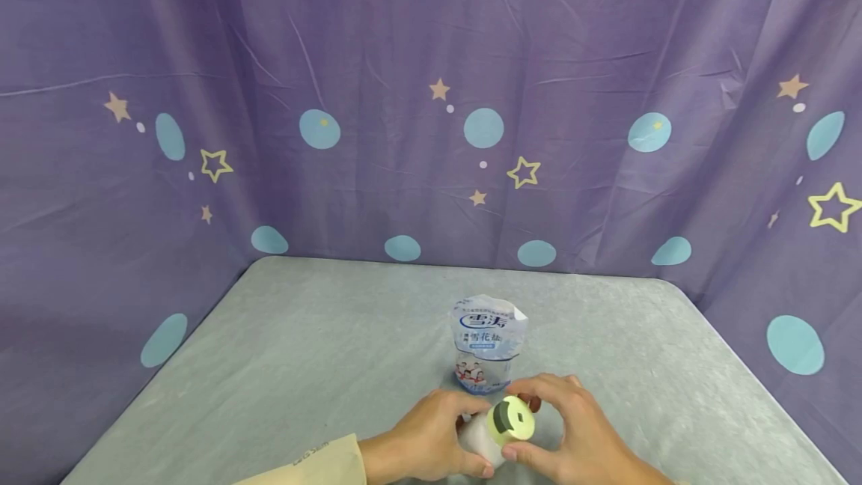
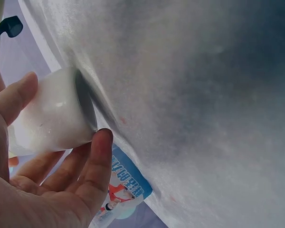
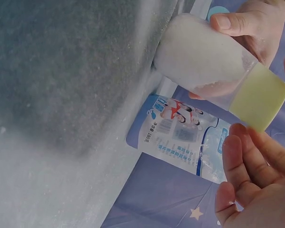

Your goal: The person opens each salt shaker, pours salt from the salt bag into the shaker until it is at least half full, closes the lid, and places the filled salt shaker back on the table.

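A seasoning shaker bottle (image 1: 475,440), clear-walled with white contents, leans close over the table in the head view. My left hand (image 1: 441,436) grips its body, thumb on one side and fingers on the other. On top sits a pale yellow-green cap (image 3: 260,97) with a dark grey patch. My right hand (image 1: 579,429) pinches this cap between thumb and fingertips. Behind the bottle stands a blue and white salt pouch (image 1: 486,346), upright, its top crumpled. In the left wrist view, the bottle's base (image 2: 87,102) faces the tabletop.
A grey-green cloth covers the table (image 1: 323,343). Purple curtains (image 1: 397,58) with stars and blue dots rise around its back and sides.
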`<state>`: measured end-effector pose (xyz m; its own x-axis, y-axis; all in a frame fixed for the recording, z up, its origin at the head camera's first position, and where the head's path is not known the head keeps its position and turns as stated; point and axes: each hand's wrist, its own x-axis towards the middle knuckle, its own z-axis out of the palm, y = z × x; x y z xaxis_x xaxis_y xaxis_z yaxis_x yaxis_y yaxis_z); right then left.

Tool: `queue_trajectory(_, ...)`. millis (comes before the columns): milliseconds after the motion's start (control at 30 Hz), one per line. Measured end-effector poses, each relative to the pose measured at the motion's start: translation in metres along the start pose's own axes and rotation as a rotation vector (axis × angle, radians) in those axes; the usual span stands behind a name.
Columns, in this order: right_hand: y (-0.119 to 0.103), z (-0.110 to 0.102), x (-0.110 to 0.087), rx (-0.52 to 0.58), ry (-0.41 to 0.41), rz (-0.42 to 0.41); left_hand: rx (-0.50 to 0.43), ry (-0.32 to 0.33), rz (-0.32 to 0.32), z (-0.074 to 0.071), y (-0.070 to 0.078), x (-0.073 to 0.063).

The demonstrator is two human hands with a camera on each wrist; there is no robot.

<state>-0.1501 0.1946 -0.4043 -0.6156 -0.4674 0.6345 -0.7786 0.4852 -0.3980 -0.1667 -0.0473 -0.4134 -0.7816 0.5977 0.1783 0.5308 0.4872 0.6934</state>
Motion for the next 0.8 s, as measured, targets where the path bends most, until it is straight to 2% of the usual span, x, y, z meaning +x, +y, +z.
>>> queue_trajectory(167, 0.0007, -0.0019, 0.0009, -0.006, 0.007, -0.016, -0.016, 0.009, -0.001, -0.0017, -0.0010, -0.0017)
queue_trajectory(433, -0.0004, -0.0043, 0.0012, -0.032, 0.011, -0.009, 0.025, 0.025, -0.010, -0.0026, -0.0043, -0.0038)
queue_trajectory(667, 0.0011, -0.0038, -0.0001, -0.023, 0.007, 0.021, 0.030, 0.021, -0.043, -0.0053, -0.0063, -0.0051)
queue_trajectory(800, 0.0031, -0.0016, -0.0014, -0.019, 0.021, 0.011, 0.041, 0.020, -0.062, -0.0064, -0.0071, -0.0057)
